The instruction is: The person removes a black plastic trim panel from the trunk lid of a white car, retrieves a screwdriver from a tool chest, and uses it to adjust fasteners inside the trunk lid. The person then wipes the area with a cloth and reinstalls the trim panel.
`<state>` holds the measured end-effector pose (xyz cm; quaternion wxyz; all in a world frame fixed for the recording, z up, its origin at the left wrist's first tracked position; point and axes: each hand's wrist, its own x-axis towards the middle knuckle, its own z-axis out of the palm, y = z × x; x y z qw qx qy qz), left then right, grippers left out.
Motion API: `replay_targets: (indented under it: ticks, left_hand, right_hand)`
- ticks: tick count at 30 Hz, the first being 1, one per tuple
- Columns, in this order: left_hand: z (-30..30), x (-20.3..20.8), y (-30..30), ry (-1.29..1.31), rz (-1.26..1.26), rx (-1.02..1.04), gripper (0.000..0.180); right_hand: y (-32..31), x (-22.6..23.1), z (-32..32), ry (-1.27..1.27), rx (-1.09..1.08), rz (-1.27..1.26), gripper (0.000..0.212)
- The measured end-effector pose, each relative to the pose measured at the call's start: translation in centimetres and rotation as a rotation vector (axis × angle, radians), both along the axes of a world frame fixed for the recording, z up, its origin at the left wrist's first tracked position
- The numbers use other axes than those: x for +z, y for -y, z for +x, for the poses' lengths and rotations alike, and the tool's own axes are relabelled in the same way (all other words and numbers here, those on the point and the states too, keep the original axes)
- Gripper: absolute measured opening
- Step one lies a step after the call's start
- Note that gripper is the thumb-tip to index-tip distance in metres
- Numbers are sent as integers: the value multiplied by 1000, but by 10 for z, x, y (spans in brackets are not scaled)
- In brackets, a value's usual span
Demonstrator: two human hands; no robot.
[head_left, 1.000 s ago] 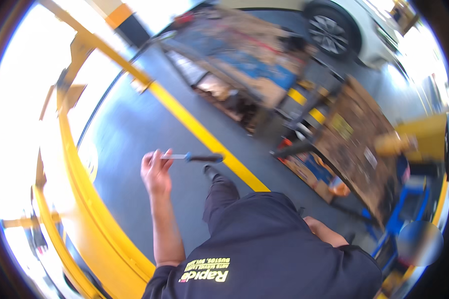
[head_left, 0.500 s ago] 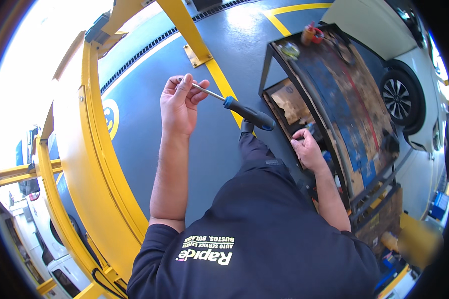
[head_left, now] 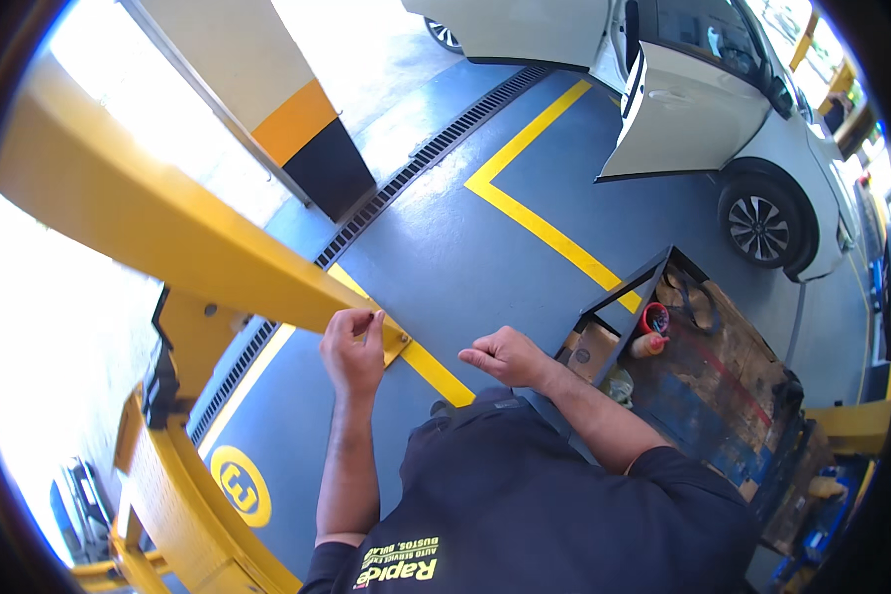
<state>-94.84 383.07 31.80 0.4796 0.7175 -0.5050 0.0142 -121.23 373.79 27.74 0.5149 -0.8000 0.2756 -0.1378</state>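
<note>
Yellow paint is covering the post (head_left: 193,228), whose lower end is standing directly behind the left hand (head_left: 354,351) in this view; contact between the two is not being shown clearly, and I cannot tell whether they are touching. On that hand the fingers are bunching toward the thumb at the top, and I cannot tell whether anything small is sitting between them. The right hand (head_left: 510,356) is hanging over the floor (head_left: 416,252), its fingers curling loosely and its thumb pointing toward the left hand; nothing is showing in it, though the palm is facing out of view and full closure cannot be confirmed. Both hands are staying well apart. Close to the right forearm, the table (head_left: 708,376) is presenting a worn wooden top, with a red cup (head_left: 654,319) and a bottle (head_left: 648,345) resting near its far corner. Beyond, a white car (head_left: 784,148) is standing with its door (head_left: 668,124) open. As to risk, in my judgement: the right elbow is lying near enough to the table that a careless swing could be knocking the bottle or cup down; the post's base plate (head_left: 396,346) is lying at foot level, where a shoe could be catching if attention is resting on the hands; the open door is jutting outward, and an unwatched approach could be ending in a bump or a scratch.
</note>
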Motion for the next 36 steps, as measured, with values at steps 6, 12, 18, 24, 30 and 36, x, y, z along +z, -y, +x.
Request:
replay_targets:
  ticks: [6,12,18,24,30,36]
  left_hand:
    - [138,-70,327,-795,109,-183,10]
    - [237,-106,662,-1023,4,-257,11]
    - [329,-62,922,-1058,33,-152,14]
    - [503,9,1187,-949,-153,-262,15]
    - [670,106,1464,-838,-332,-337,12]
    - [828,293,1656,-204,-709,-898,41]
  right_hand:
    - [157,-61,14,11,-579,345,22]
    - [434,-149,29,-273,-1006,270,21]
    - [757,-66,202,97,-887,-6,54]
    - [1054,-68,354,-191,-465,-3,83]
    - [1226,-278,426,-362,-1070,596,93]
    - [1271,-307,477,-657,-1118,1361,51]
